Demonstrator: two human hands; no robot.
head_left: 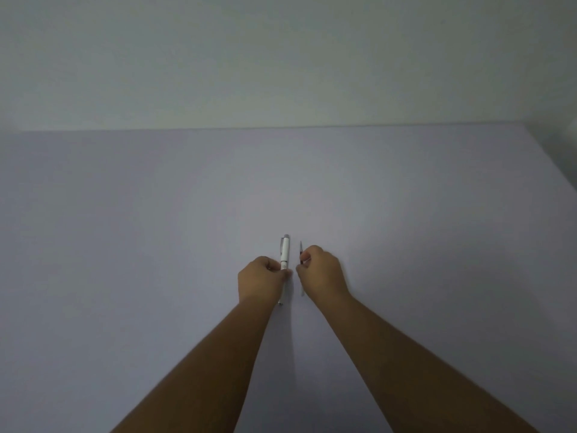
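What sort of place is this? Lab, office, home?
Likely an indoor desk setup, room type unclear. A plain lilac-grey table meets a blank pale wall, and the left hand holds a white pen while the right hand pinches a thin stick.

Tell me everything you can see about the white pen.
The white pen is a slim, plastic-looking barrel with a grey clip at its far end, pointing away from the person. The left hand pinches its middle; its small metal tip shows beside the wrist. Whether it rests on the pale table cannot be told.
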